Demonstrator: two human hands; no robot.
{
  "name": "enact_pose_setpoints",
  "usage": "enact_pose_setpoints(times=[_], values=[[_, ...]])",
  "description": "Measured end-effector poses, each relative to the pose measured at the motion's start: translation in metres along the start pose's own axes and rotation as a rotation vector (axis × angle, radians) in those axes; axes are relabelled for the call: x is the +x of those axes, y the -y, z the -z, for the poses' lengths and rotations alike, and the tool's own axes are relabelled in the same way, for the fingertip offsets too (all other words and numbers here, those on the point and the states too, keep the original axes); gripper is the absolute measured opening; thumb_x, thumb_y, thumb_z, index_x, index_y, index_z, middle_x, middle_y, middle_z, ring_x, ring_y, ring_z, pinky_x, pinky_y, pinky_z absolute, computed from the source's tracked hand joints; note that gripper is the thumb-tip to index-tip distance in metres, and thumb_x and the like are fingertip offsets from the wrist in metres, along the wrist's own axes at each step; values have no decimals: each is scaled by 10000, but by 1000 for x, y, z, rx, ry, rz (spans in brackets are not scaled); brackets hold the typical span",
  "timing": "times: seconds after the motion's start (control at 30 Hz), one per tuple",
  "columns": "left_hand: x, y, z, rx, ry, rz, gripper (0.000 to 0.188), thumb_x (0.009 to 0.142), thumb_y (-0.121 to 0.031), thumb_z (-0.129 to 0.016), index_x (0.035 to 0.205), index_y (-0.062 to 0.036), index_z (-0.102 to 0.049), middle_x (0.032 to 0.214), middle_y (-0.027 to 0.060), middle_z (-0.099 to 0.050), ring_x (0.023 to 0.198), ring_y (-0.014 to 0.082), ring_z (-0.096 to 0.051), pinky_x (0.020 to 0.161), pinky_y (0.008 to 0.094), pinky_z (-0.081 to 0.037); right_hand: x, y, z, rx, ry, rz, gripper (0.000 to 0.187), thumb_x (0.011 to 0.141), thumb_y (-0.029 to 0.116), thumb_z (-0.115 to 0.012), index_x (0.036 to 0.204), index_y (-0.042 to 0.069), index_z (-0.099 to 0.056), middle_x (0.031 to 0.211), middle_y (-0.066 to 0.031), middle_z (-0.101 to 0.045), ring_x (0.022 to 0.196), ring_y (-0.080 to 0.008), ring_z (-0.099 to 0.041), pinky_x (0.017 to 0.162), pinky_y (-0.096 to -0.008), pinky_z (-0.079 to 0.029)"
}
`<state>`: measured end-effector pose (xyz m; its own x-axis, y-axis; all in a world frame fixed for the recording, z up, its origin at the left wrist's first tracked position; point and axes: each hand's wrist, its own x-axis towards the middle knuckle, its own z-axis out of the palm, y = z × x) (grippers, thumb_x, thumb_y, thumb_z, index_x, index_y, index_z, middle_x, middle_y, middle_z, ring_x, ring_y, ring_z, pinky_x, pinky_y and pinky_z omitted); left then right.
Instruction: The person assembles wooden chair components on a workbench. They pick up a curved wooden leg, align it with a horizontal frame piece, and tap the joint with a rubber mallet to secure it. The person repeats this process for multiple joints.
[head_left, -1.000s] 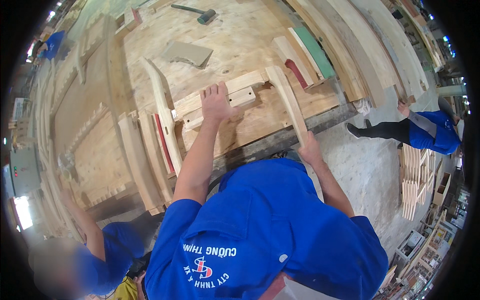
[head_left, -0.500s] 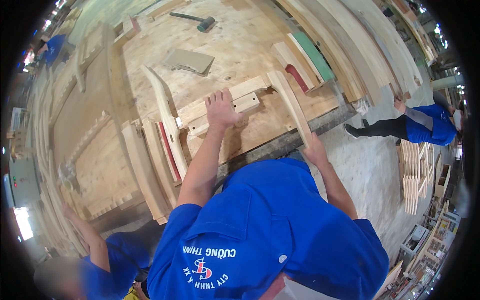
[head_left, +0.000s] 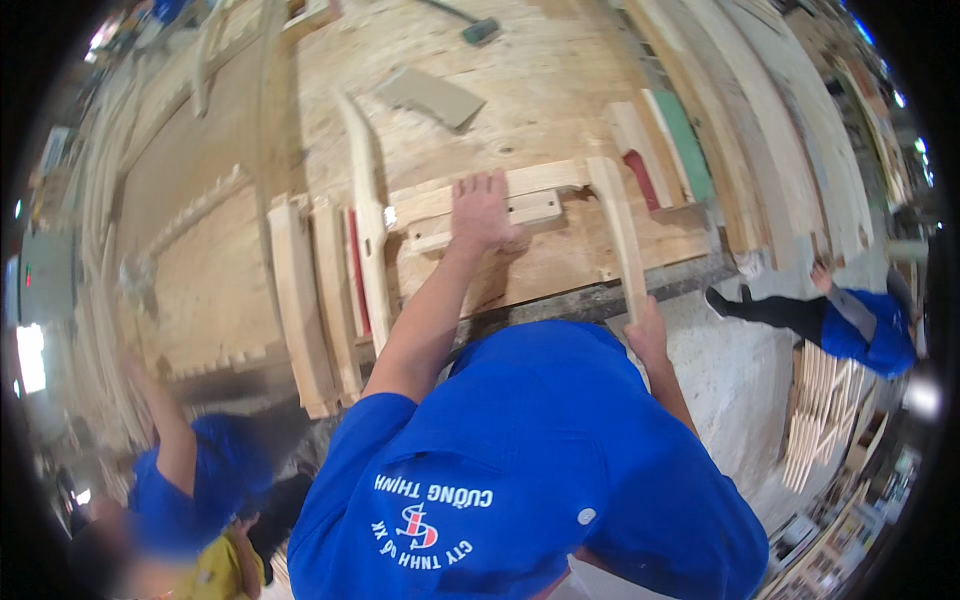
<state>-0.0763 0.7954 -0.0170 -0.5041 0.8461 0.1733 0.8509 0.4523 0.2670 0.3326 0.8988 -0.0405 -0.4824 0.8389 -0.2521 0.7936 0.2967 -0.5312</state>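
My left hand [head_left: 483,208] lies flat over a straight pale wooden rail [head_left: 545,178] running left to right, while, well apart, my right hand [head_left: 648,328] clasps the near part of a curved pale wooden bar [head_left: 625,235] stretching far to the rail's right end.

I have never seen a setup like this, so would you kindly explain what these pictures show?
There is no robot here: a person in a blue shirt works with two bare hands. A wide fisheye camera on that person's head looks down, so straight edges bend toward the rim. The left hand lies palm-down across a pale wooden rail and a drilled strip beside it. The right hand grips a curved wooden piece. Farther back on the plywood surface lie a mallet and a flat board.
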Motion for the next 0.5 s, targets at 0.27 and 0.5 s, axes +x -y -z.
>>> enact_pose_setpoints(times=[0.27, 0.5], values=[[-1, 4, 4, -14, -13, -20, 1081, 582, -581, -889, 1435, -19, -534, 1248, 195, -621, 1203, 382, -591, 1119, 550, -391, -1, -2, 2, -23, 44, -22, 499, 762, 42, -680, 1230, 23, -509, 993, -350, -692, 1015, -574, -665, 866, -595, -541], [0, 2, 4, 7, -39, -28, 1083, 581, -590, -882, 1430, -12, -541, 1243, 199, -622, 1187, 379, -594, 1117, 543, -391, -3, -3, 1, 32, 9, -7, 465, 755, 45, -683, 1191, 14, -525, 993, -343, -695, 1011, -579, -661, 856, -601, -535]])
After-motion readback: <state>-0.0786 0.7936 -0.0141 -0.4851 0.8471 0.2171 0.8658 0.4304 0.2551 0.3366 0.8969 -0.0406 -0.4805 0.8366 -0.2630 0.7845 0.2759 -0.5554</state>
